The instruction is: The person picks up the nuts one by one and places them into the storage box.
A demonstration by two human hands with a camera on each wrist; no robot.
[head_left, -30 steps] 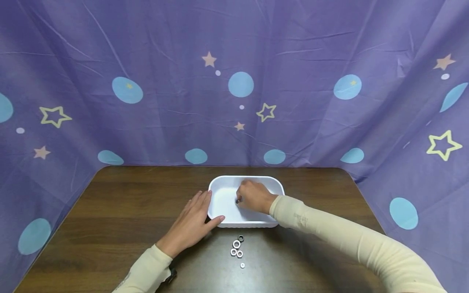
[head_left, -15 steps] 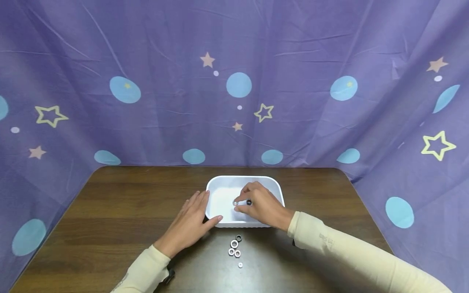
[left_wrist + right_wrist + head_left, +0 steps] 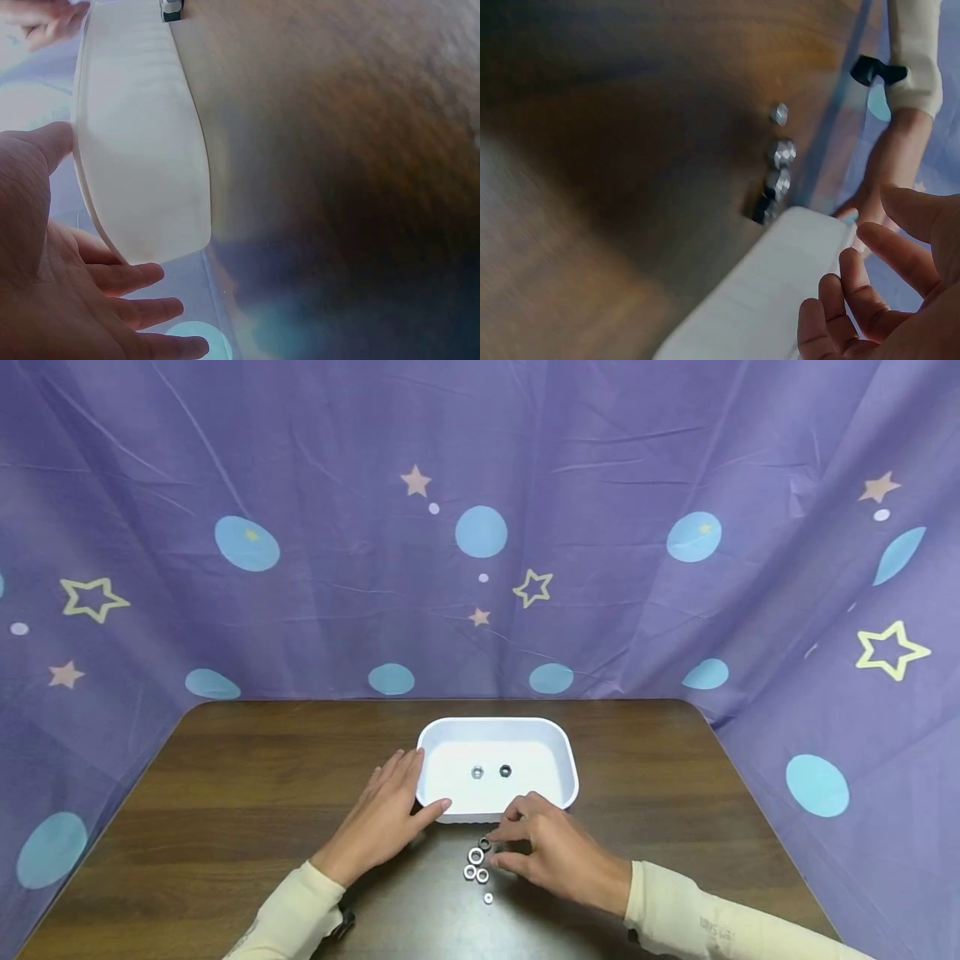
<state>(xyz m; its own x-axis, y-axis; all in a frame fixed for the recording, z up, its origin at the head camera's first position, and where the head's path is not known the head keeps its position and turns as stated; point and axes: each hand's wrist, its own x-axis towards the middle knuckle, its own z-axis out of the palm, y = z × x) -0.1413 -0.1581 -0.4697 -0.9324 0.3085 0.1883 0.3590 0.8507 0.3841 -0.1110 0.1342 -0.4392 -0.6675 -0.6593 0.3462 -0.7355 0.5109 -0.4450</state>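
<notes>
Your right hand (image 3: 558,852) is just right of a dark nut (image 3: 482,844) on the wooden table (image 3: 262,760), thumb and forefinger parted with nothing visible between them; I cannot tell whether a fingertip touches it. This nut is the far end of a loose near-to-far cluster: a larger silver nut (image 3: 470,858), a silver pair (image 3: 482,876), then a small silver nut (image 3: 488,898) nearest you. Your left hand (image 3: 382,814), farther from the cluster, rests straight-fingered and spread against the left end of the white tray (image 3: 495,722). The tray's long axis runs left to right; inside, one bright nut (image 3: 477,772) lies left of one black nut (image 3: 506,771), apart.
</notes>
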